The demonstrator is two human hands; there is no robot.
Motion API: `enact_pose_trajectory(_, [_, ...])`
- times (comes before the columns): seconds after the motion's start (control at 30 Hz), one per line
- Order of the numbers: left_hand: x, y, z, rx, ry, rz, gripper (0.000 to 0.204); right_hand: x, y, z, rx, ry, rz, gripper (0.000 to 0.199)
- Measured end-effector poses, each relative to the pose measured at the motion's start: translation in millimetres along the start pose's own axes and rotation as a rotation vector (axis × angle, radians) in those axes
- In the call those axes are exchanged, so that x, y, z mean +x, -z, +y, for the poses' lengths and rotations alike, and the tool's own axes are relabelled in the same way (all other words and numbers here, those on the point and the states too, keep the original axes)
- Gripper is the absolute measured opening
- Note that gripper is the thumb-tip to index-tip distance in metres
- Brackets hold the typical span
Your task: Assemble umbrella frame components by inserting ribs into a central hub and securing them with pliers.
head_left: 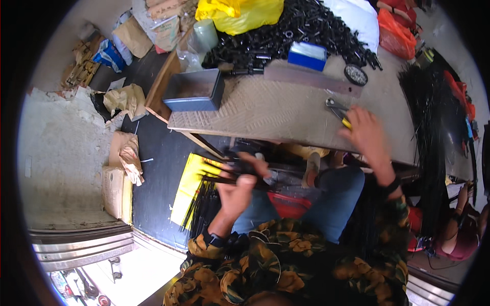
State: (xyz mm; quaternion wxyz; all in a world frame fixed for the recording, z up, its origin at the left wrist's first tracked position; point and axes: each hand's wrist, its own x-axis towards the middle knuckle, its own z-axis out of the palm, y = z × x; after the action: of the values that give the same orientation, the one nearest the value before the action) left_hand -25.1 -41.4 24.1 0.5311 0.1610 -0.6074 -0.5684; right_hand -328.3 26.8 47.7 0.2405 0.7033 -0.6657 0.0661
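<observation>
Black rods (214, 176), a thin bundle of them, sit in our left hand (240, 186) below the near edge of the table (265, 112), over our lap. The fingers are curled around the bundle and clamped on it, thumb up, with the rod ends sticking out to the left over a yellow sheet (190, 183) on the dark floor.

Our right hand (365, 135) reaches up onto the table, its fingers closed around the yellow handles of the pliers (338, 109); the metal tip points up and left, away from us. The hand is blurred, so we cannot tell how tight the hold is.

On the table, well apart from both hands, stands a grey rectangular tray (196, 92) at the left corner. Behind it lies a big heap of small black parts (291, 30). A blue box (306, 56) with a pale top rests at the heap's near edge, and a long grey bar (311, 79) lies just in front of it. A round black lid (356, 75) sits at the bar's right end.

A yellow bag (240, 14) lies at the far end of the heap, with a white bag (357, 18) to its right and an orange bag (395, 33) further right. A long sheaf of black strands (426, 132) runs down the table's right side.

On the floor to the left we see crumpled brown paper (125, 99), a flat cardboard box (113, 186) and a blue and white packet (109, 53) near the wall.
</observation>
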Motion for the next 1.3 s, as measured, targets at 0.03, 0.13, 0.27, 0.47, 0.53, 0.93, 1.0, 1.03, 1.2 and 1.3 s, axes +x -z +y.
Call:
enact_pose_trajectory(0.03, [4.7, 10.7, 26.5, -0.015, -0.028, 0.101, 0.04, 5.1, 12.2, -29.6, 0.165, 0.079, 0.06, 0.036])
enact_pose_trajectory(0.13, [28.1, 31.1, 35.9, -0.422, -0.039, 0.446, 0.042, -42.1, 20.1, -113.3, 1.183, 0.515, -0.054, 0.028])
enact_pose_trajectory(0.27, [27.8, 55.5, 21.4, -0.759, 0.02, 0.583, 0.045, -90.1, -31.0, -176.2, 2.053, -0.356, -0.471, 0.042])
enact_pose_trajectory(0.47, [-32.8, 7.8, -57.8, -0.63, 1.039, -0.006, 0.052, -36.2, 49.9, -110.8, 2.125, -0.152, 0.841, 0.032])
enact_pose_trajectory(0.53, [-36.3, -7.9, -54.9, -0.433, 1.33, -0.174, 0.053, -29.1, 36.6, -105.1, 2.12, -0.166, 0.711, 0.019])
enact_pose_trajectory(0.93, [6.1, -34.5, 35.3, -0.315, 0.237, -0.199, 0.013, -21.7, 9.9, -163.5, 2.196, -0.306, -0.047, 0.015])
enact_pose_trajectory(1.0, [1.6, -48.4, 28.6, -0.244, 0.189, -0.187, 0.013, -12.4, 36.6, -161.3, 2.112, -0.413, 0.202, 0.017])
enact_pose_trajectory(1.03, [0.0, -51.8, 26.7, -0.148, 0.136, -0.152, 0.013, -8.8, 40.1, -159.8, 2.036, -0.491, 0.429, 0.019])
enact_pose_trajectory(1.2, [8.9, -54.5, 41.1, -0.162, 0.21, -0.186, 0.024, -8.1, 43.9, -143.1, 2.033, -0.506, 0.369, 0.026])
enact_pose_trajectory(1.3, [12.3, -54.2, 47.8, -0.189, 0.242, -0.217, 0.026, 1.1, 45.4, -145.3, 2.021, -0.494, 0.443, 0.028])
